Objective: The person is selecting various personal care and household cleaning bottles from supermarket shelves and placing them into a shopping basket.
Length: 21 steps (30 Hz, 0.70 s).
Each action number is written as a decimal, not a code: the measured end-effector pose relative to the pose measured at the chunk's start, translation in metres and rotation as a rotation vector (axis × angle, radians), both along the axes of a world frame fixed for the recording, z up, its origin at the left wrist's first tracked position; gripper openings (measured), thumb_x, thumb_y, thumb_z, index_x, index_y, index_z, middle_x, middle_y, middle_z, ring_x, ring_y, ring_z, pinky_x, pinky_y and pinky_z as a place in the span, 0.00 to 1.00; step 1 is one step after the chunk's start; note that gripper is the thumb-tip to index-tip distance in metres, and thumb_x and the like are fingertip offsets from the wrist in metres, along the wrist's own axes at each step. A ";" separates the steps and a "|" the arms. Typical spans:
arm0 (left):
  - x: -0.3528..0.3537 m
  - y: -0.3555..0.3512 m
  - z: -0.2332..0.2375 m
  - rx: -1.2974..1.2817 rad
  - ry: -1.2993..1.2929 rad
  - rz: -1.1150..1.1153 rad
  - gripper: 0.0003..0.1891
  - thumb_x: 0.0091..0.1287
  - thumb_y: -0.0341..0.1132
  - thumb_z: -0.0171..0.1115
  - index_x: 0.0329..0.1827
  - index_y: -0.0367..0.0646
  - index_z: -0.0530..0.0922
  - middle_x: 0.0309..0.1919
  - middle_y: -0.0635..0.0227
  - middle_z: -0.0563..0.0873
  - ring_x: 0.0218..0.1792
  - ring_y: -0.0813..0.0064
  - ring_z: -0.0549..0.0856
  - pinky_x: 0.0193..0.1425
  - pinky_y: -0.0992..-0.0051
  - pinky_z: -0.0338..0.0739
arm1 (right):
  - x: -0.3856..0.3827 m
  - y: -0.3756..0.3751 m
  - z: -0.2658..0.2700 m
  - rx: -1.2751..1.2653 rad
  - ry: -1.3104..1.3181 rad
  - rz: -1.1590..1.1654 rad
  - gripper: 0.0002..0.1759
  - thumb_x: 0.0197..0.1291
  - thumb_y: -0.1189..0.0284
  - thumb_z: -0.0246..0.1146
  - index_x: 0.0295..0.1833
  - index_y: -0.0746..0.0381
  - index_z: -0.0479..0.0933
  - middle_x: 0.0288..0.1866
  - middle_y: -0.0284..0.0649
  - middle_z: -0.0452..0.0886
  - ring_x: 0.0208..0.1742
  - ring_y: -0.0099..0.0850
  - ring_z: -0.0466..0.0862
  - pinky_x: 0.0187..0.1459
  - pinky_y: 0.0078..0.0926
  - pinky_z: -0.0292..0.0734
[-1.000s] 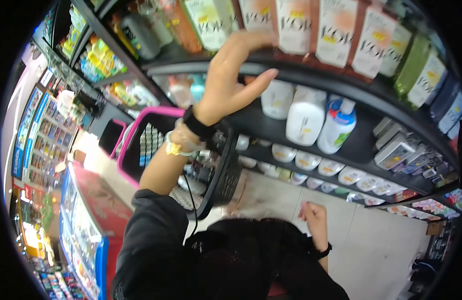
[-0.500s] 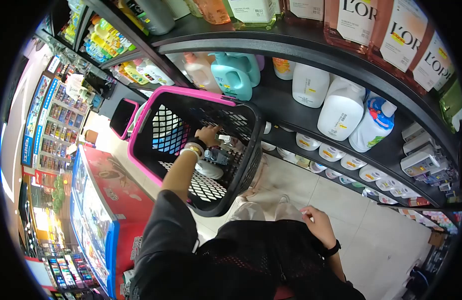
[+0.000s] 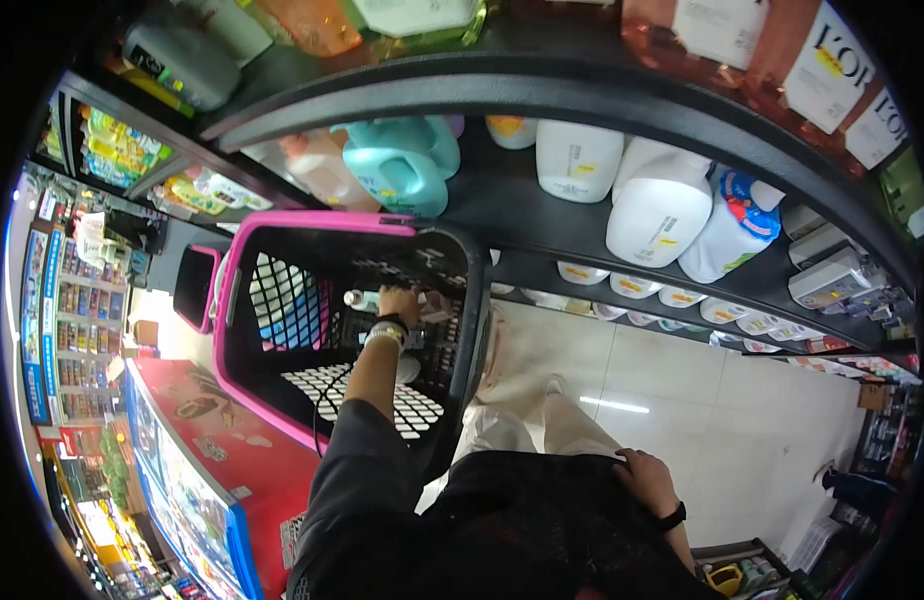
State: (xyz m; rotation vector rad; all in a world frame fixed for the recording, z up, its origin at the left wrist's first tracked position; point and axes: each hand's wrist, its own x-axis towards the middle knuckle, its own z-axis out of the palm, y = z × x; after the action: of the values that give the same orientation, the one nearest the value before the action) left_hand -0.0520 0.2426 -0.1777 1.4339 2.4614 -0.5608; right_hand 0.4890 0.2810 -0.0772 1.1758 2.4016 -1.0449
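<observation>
A black shopping basket [image 3: 460, 300] with a pink rim stands tilted in the left half of the view. Inside it, my left hand [image 3: 400, 303] has its fingers wrapped round a small bottle [image 3: 360, 299] with a pale cap, lying sideways. Other bottles lie beneath, partly hidden by the hand and wrist. My right hand [image 3: 648, 478] rests beside my hip against my light trousers [image 3: 577, 425], its fingers loosely bent. Nothing shows in it.
Black shelves [image 3: 542, 225] curve across the top and right, holding white jugs [image 3: 658, 215], a teal bottle [image 3: 397, 165] and large pump bottles. A red and blue freezer [image 3: 222, 420] stands at the left. A second basket [image 3: 195, 288] is behind mine.
My left hand has taken hold of a small bottle in the basket. The view has shifted, so the basket sits lower and further left. My right hand has come against my trousers.
</observation>
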 end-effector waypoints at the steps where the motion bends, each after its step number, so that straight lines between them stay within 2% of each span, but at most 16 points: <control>1: 0.004 0.001 0.001 0.014 0.018 -0.019 0.21 0.57 0.44 0.61 0.54 0.50 0.74 0.36 0.62 0.85 0.44 0.63 0.83 0.52 0.58 0.69 | -0.001 0.002 0.000 0.016 0.015 -0.016 0.16 0.57 0.62 0.60 0.47 0.59 0.76 0.36 0.48 0.81 0.38 0.46 0.81 0.40 0.43 0.76; 3: 0.000 -0.001 -0.003 0.091 0.031 -0.043 0.22 0.59 0.48 0.56 0.53 0.47 0.73 0.32 0.60 0.86 0.38 0.60 0.85 0.44 0.59 0.73 | -0.008 0.006 -0.001 0.030 0.050 0.014 0.16 0.57 0.61 0.60 0.47 0.59 0.76 0.36 0.48 0.81 0.38 0.45 0.82 0.40 0.43 0.76; 4: 0.000 -0.003 0.011 0.146 0.022 -0.076 0.21 0.59 0.49 0.56 0.51 0.47 0.74 0.30 0.59 0.85 0.36 0.59 0.85 0.40 0.60 0.75 | -0.012 0.009 -0.001 0.066 0.088 -0.013 0.16 0.57 0.61 0.60 0.47 0.59 0.76 0.36 0.48 0.81 0.38 0.45 0.82 0.40 0.43 0.76; 5: -0.016 -0.014 0.005 0.247 -0.015 -0.228 0.20 0.59 0.50 0.56 0.47 0.46 0.75 0.28 0.57 0.85 0.33 0.57 0.84 0.36 0.59 0.76 | -0.014 0.010 -0.001 0.058 0.070 0.016 0.17 0.56 0.60 0.60 0.47 0.58 0.76 0.36 0.47 0.82 0.38 0.44 0.82 0.40 0.43 0.76; 6: -0.019 -0.019 0.019 0.279 0.010 -0.280 0.19 0.59 0.50 0.57 0.45 0.46 0.76 0.27 0.54 0.84 0.30 0.55 0.84 0.33 0.58 0.77 | -0.017 0.012 -0.002 0.050 0.052 0.046 0.18 0.56 0.58 0.59 0.47 0.58 0.77 0.36 0.47 0.82 0.38 0.44 0.82 0.40 0.42 0.76; 8: 0.010 -0.017 0.106 0.378 -0.026 -0.093 0.16 0.57 0.47 0.58 0.38 0.44 0.77 0.25 0.53 0.83 0.28 0.54 0.83 0.31 0.58 0.77 | -0.023 0.019 -0.004 0.081 0.091 0.047 0.19 0.56 0.57 0.59 0.47 0.58 0.76 0.36 0.47 0.82 0.38 0.44 0.82 0.40 0.43 0.76; 10: 0.021 -0.025 0.171 0.521 0.057 -0.131 0.14 0.55 0.45 0.59 0.32 0.42 0.77 0.22 0.53 0.81 0.25 0.53 0.82 0.30 0.58 0.76 | -0.032 0.026 -0.004 0.092 0.119 0.062 0.19 0.56 0.56 0.58 0.47 0.58 0.76 0.36 0.46 0.82 0.38 0.44 0.82 0.39 0.43 0.76; 12: 0.035 -0.028 0.240 0.685 0.173 -0.123 0.12 0.51 0.42 0.61 0.27 0.42 0.75 0.21 0.54 0.79 0.25 0.54 0.80 0.28 0.58 0.74 | -0.039 0.031 -0.002 0.102 0.079 0.134 0.21 0.57 0.56 0.56 0.51 0.57 0.76 0.36 0.45 0.83 0.42 0.45 0.82 0.44 0.41 0.76; 16: 0.079 -0.027 0.385 1.065 0.377 -0.392 0.11 0.48 0.34 0.64 0.34 0.41 0.78 0.24 0.56 0.78 0.27 0.55 0.78 0.29 0.61 0.71 | -0.047 0.037 -0.005 0.108 0.133 0.178 0.21 0.58 0.55 0.55 0.51 0.56 0.76 0.38 0.46 0.83 0.43 0.46 0.81 0.43 0.42 0.76; 18: 0.110 -0.020 0.451 1.203 0.424 -0.413 0.10 0.50 0.31 0.63 0.35 0.39 0.78 0.23 0.58 0.76 0.26 0.56 0.76 0.30 0.64 0.70 | -0.050 0.035 -0.011 0.169 0.259 0.188 0.18 0.56 0.57 0.56 0.45 0.58 0.76 0.31 0.48 0.82 0.37 0.46 0.82 0.39 0.44 0.75; 20: 0.124 -0.010 0.502 1.362 0.425 -0.407 0.07 0.55 0.31 0.62 0.34 0.37 0.78 0.22 0.62 0.76 0.24 0.66 0.76 0.28 0.71 0.69 | -0.052 0.036 -0.002 0.171 0.283 0.196 0.18 0.56 0.57 0.56 0.45 0.58 0.76 0.32 0.48 0.82 0.37 0.46 0.82 0.39 0.44 0.75; 21: 0.127 -0.005 0.522 1.434 0.263 -0.343 0.08 0.58 0.32 0.62 0.34 0.36 0.79 0.22 0.65 0.77 0.23 0.73 0.75 0.27 0.75 0.68 | -0.052 0.035 0.001 0.168 0.299 0.188 0.18 0.56 0.57 0.56 0.45 0.58 0.76 0.32 0.48 0.82 0.37 0.46 0.82 0.39 0.44 0.75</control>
State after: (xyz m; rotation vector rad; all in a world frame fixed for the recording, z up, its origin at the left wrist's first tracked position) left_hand 0.0752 0.2376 0.3439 2.2723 2.8323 1.3797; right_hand 0.4366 0.3164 -0.0766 0.8690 2.8153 -1.0373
